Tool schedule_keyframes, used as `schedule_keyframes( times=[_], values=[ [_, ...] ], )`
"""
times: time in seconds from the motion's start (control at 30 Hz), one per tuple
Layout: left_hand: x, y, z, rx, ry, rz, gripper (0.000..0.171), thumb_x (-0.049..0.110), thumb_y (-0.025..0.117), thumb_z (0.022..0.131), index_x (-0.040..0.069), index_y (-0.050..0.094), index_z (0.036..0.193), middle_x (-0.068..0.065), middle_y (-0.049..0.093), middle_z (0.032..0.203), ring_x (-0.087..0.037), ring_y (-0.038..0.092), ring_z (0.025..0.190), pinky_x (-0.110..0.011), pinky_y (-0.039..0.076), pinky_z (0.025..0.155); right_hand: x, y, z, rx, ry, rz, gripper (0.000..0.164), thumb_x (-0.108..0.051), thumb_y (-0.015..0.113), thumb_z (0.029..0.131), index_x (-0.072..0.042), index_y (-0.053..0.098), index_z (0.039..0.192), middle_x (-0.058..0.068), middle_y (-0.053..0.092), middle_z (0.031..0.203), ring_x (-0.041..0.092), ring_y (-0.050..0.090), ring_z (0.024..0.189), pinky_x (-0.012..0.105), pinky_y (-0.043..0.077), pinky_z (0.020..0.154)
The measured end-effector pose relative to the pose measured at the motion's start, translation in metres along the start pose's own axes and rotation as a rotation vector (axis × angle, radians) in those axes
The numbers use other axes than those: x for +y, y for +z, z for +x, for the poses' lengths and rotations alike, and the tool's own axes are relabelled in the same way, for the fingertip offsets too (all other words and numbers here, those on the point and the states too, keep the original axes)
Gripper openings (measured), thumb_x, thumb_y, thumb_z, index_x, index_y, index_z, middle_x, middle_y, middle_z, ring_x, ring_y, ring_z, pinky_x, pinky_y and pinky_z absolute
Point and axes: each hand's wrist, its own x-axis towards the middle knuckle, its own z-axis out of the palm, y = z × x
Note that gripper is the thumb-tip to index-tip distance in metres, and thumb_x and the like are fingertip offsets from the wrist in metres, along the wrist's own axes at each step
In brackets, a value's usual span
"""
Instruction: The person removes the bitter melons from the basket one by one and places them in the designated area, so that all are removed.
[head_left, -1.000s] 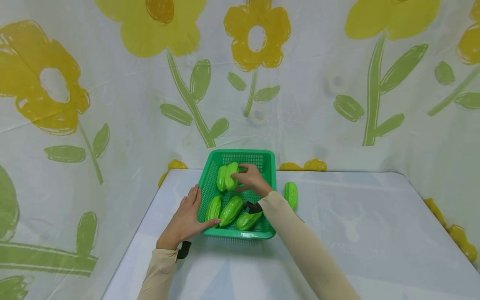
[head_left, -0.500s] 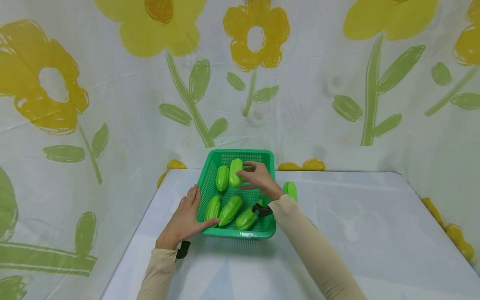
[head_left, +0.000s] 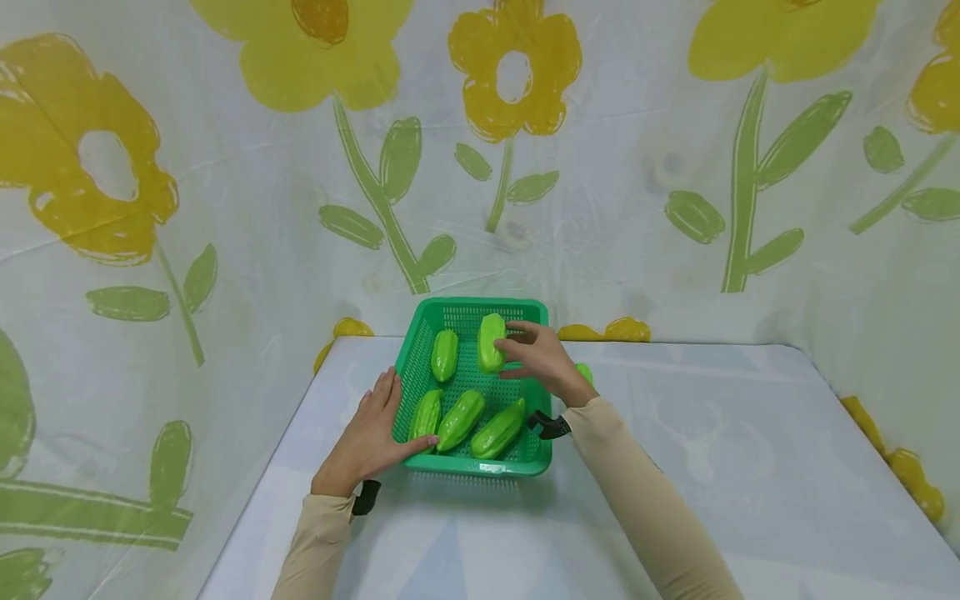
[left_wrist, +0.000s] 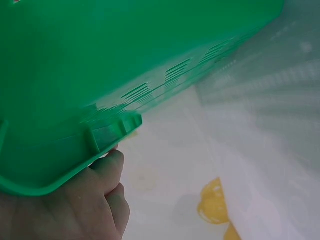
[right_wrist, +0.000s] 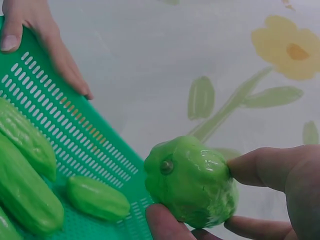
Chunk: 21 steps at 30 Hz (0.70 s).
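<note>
My right hand [head_left: 536, 354] pinches a ribbed green bitter melon [head_left: 491, 343] between thumb and fingertips, over the far right part of the green plastic basket [head_left: 483, 471]. In the right wrist view the held bitter melon [right_wrist: 190, 182] shows its stem end. My left hand [head_left: 369, 442] grips the basket's left rim near the front corner, thumb over the edge and fingers along the outside. Inside lie one bitter melon [head_left: 445, 356] toward the back and several in front, such as the middle one [head_left: 461, 421] and the right one [head_left: 498, 429].
Another bitter melon [head_left: 584, 372] lies on the white table [head_left: 720, 467] right of the basket, mostly hidden by my right wrist. A flower-printed cloth [head_left: 615, 208] hangs close behind the table and along its left side.
My right hand has taken the bitter melon away from its neighbour at the back and moved it rightward over the basket. The left hand stays at the rim.
</note>
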Motion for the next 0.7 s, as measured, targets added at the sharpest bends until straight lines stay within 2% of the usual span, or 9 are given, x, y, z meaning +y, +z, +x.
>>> schedule_keyframes(
  times=[0.2,0.47,0.7],
  values=[
    [0.001,-0.001,0.000,-0.010,-0.004,-0.002,0.122,0.072,0.067,0.086,-0.005,0.013,0.163,-0.019,0.004,0.175,-0.039,0.009,0.163,-0.059,0.016,0.131,0.002,-0.014,-0.010,0.024,-0.007,0.012,0.062,-0.018,0.065,0.102,-0.008,0.041,0.158,0.023,0.050,0.150,0.040,0.065,0.123,0.054,0.059,0.098],
    [0.001,-0.001,0.000,-0.012,-0.012,-0.004,0.122,0.073,0.066,0.086,-0.005,0.012,0.163,-0.020,0.004,0.175,-0.040,0.009,0.162,-0.059,0.015,0.131,0.011,-0.037,-0.021,0.090,-0.018,-0.015,0.060,-0.022,0.065,0.103,-0.006,0.043,0.157,0.024,0.049,0.152,0.037,0.064,0.121,0.051,0.061,0.094],
    [0.002,0.000,-0.001,-0.013,-0.015,-0.014,0.122,0.073,0.065,0.086,-0.004,0.012,0.164,-0.019,0.003,0.175,-0.040,0.008,0.163,-0.060,0.014,0.131,0.018,-0.052,-0.027,0.124,-0.042,-0.004,0.058,-0.021,0.065,0.103,-0.004,0.045,0.155,0.024,0.050,0.151,0.024,0.068,0.106,0.045,0.064,0.088]
  ],
)
